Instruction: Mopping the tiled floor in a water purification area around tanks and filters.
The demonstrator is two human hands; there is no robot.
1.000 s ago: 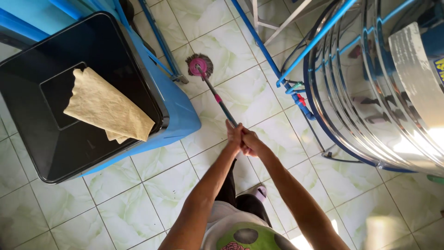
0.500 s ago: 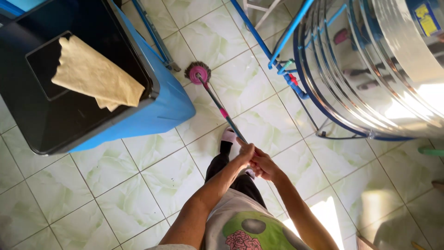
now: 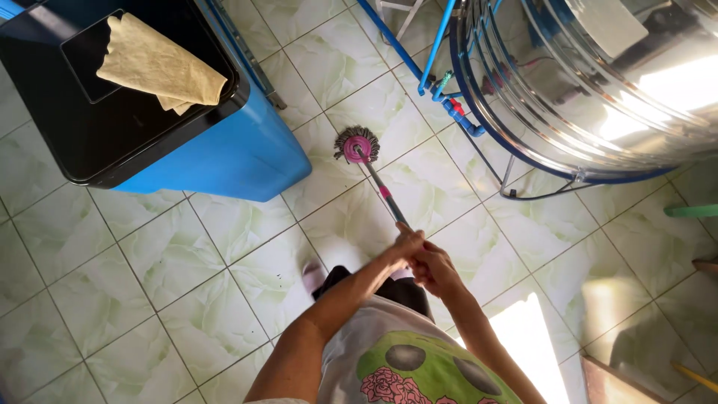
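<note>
on pale green floor tiles (image 3: 187, 254), mop (image 3: 357, 145) beside blue bin (image 3: 224, 150)

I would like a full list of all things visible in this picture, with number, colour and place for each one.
mop: one, pink round head with grey strands, thin handle; head on the floor at centre, beside the bin
bin: one, blue body with black lid, upper left
cloth: one, yellow-tan, crumpled, lying on the bin lid
tank: one, shiny steel, upper right
frame: one, blue tubing around the tank
pipe: blue, running from top centre to the tank base, with a red valve part
floor: pale green marbled tiles
left hand: one, gripping the mop handle
right hand: one, gripping the handle next to the left hand
</note>
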